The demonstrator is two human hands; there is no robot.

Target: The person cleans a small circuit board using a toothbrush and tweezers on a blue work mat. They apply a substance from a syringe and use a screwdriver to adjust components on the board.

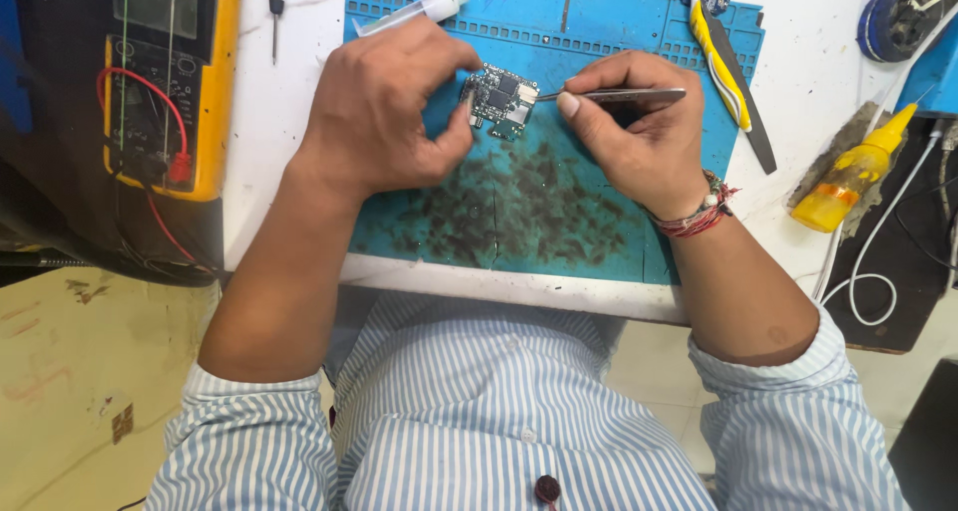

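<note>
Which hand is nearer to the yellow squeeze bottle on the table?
The right hand. It holds metal tweezers over the blue mat, left of the yellow squeeze bottle. The left hand is farther left, gripping the small circuit board.

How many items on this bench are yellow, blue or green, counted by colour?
Yellow: 2, the yellow-cased multimeter and yellow plastic squeeze bottle
Blue: 1, the blue rubber work mat
Green: 1, the small green circuit board in the left hand
Total: 4
</note>
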